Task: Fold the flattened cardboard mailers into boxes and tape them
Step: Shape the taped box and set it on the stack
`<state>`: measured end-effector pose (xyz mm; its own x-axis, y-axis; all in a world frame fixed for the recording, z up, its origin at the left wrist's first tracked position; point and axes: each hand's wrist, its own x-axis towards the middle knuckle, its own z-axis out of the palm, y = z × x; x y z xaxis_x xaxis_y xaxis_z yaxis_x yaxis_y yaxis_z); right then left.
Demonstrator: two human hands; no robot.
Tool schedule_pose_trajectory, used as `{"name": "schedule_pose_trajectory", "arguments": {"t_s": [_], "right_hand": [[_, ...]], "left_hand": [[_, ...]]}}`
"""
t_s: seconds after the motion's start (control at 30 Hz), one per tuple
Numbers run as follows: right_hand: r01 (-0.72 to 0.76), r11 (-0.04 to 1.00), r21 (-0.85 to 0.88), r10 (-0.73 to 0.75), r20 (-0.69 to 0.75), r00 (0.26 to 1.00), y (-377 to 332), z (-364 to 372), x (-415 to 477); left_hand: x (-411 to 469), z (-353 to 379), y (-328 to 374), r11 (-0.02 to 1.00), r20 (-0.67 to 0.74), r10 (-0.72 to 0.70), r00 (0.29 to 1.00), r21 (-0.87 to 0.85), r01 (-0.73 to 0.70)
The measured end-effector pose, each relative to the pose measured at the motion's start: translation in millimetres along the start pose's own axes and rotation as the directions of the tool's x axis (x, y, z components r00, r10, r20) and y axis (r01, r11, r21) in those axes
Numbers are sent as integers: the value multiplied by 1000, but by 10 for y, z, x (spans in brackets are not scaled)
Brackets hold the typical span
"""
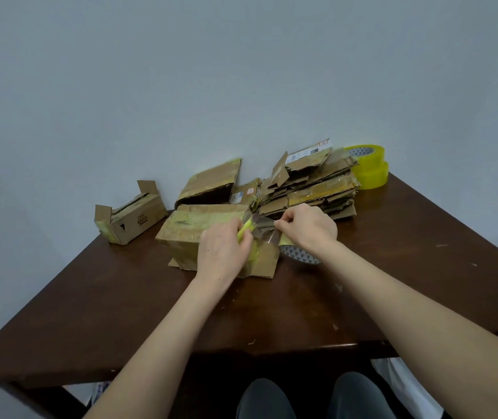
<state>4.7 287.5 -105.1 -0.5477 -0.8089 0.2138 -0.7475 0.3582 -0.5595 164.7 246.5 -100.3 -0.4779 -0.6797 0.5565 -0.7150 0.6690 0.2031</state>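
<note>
Head view: my left hand (220,252) curls around a yellow cutter (246,232) over the cardboard box (193,228) on the table (120,297). My right hand (308,228) pinches clear tape (267,231) stretched from the roll (300,255). Behind, flattened mailers (311,189) lie stacked.

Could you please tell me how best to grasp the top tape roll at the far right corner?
Probably its outer rim, from the right: the top tape roll lies flat on a second roll, the cardboard stack crowding its left.

folded box (193,228): taped, centre | flat mailers (311,195): stacked behind | tape roll (299,256): beside box
</note>
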Motion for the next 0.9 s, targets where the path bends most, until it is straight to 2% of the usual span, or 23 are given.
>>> {"name": "schedule_pose_trajectory", "arguments": {"t_s": [0.47, 0.6, 0.9], "right_hand": [[22, 1000, -4, -22, -30, 999, 46, -21, -45], [18, 1000, 0, -18, -29, 999, 53, -2, -54], [19, 999, -32, -21, -43, 999, 50, -7, -43]], "left_hand": [[-24, 64, -49, 989, 41, 66, 997, 132, -71], [65, 74, -7, 973, 75, 50, 996, 221, -66], [128, 37, 3, 974, 96, -7, 995, 226, -15]]}}
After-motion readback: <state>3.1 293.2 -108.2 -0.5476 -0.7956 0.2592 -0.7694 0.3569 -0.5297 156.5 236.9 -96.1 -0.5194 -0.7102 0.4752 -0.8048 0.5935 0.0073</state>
